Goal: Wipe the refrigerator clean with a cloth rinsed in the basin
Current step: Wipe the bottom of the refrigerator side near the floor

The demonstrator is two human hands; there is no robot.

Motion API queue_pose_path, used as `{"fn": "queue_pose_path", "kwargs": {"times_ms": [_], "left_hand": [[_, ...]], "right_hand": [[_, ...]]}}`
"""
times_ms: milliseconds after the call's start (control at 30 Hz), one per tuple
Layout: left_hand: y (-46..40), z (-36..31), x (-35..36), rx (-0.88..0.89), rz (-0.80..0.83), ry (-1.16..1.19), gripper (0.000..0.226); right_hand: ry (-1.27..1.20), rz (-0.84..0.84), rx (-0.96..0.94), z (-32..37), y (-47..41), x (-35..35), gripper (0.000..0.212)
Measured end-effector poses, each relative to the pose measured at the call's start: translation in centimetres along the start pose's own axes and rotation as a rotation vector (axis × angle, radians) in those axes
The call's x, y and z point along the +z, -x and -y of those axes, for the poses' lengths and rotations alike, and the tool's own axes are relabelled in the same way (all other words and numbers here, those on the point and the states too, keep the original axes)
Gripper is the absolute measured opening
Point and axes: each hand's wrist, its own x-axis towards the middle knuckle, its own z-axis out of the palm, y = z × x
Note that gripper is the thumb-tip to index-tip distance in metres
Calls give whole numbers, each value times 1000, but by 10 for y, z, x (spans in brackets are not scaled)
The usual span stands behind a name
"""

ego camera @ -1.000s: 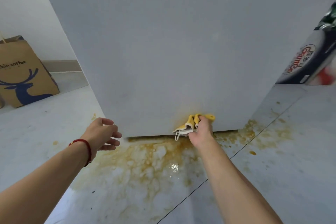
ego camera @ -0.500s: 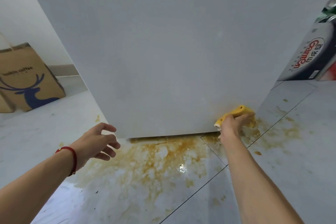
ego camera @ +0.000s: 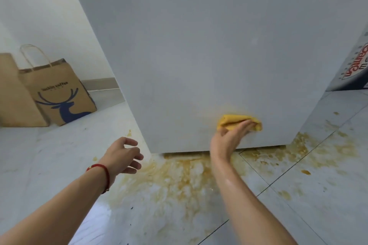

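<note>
A yellow cloth (ego camera: 237, 121) is pressed flat against the lower front of the white refrigerator (ego camera: 199, 55) by the right hand (ego camera: 229, 139), fingers extended over it. The left hand (ego camera: 122, 157) is held loosely spread, holding nothing, above the brown-stained floor (ego camera: 179, 185).

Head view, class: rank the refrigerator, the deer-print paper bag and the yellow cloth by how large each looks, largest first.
1. refrigerator, filling most of the view.
2. deer-print paper bag, though it stands farther back, so its true size is uncertain.
3. yellow cloth, partly covered by the right hand pressing it.
</note>
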Motion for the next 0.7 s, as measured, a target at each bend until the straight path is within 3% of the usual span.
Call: {"fn": "queue_pose_path", "kwargs": {"times_ms": [100,200,267,367,433,500,600,700], "left_hand": [[-2,6,-23,-9,-40,13,22],[-7,8,-31,-48,-58,43,16],[-9,9,-24,-59,-58,42,12],[-16,8,-14,-43,-101,21,11],[-19,8,-15,-9,-192,-59,11],[-17,12,-25,15,-318,-165,9],[-15,21,-48,26,-448,-217,10],[-11,28,-68,-56,-432,-155,8]], "right_hand": [[4,-208,40,15,-53,-24,83],[-48,-187,64,25,-19,13,83],[10,-41,95,22,35,56,84],[27,317,253,16,114,114,82],[-148,637,515,14,152,132,68],[-339,851,676,16,171,130,58],[-428,958,727,25,170,112,54],[-491,1067,768,35,166,96,48]]}}
